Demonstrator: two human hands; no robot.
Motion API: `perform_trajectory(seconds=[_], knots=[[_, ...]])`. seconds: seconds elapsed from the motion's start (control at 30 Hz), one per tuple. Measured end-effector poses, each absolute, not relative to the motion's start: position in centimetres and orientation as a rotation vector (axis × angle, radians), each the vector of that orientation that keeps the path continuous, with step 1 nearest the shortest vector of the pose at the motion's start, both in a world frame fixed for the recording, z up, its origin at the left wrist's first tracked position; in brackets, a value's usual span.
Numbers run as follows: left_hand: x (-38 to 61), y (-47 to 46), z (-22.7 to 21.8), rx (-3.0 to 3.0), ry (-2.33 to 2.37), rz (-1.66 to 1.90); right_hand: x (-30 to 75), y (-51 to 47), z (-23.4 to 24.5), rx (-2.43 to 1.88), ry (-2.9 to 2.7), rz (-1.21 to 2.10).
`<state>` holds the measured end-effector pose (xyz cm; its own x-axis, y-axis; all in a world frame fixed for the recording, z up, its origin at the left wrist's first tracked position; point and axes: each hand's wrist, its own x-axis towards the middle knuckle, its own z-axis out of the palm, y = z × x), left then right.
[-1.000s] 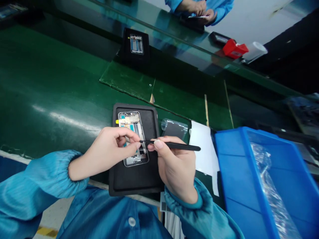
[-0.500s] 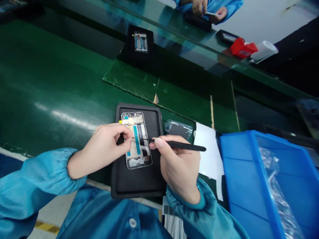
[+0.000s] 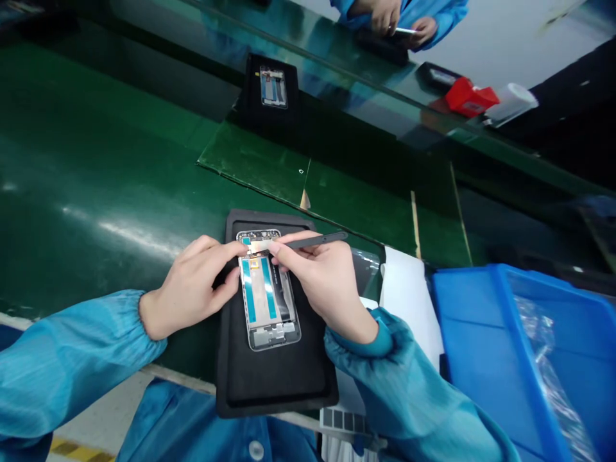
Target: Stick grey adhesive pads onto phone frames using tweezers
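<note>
Green work bench (image 3: 96, 147) across the left and middle of the frame, glossy under the lamp light, and above it, at the top of the frame, a long glass panel (image 3: 337, 70) with blue sleeves and a pair of hands (image 3: 389, 19), maybe only a reflection, hard to say. Near the upper right, a red box (image 3: 471, 96) and a white roll (image 3: 513, 102). At the lower middle, on a black rubber tray (image 3: 274, 391), a phone frame (image 3: 267, 298) lying flat with its long side pointing away from the wearer, with a pale metal strip (image 3: 257, 246) across its upper end. Over this frame, from the left, the left hand (image 3: 192, 285), with fingers (image 3: 226, 251) close together and touching the strip area; clamped or only pressing, impossible to tell. From the right, the right hand (image 3: 322, 276), thumb and index finger pinched together on black tweezers (image 3: 322, 241), with the tweezers' tips hidden near the strip. Just right of the tray, a white paper sheet (image 3: 409, 301), and further right, a blue plastic bin (image 3: 462, 333) with clear plastic film (image 3: 541, 340) inside.
</note>
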<state>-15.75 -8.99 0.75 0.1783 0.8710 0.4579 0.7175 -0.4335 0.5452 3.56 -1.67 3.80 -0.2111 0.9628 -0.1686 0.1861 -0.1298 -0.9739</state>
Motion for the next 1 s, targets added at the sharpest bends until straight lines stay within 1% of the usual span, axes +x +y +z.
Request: perform_trajectory(seconds=[1.0], knots=[[-15.68, -8.69, 0.54, 2.270, 1.493, 1.071, 3.78, -1.46, 3.44, -1.342, -1.496, 1.408]])
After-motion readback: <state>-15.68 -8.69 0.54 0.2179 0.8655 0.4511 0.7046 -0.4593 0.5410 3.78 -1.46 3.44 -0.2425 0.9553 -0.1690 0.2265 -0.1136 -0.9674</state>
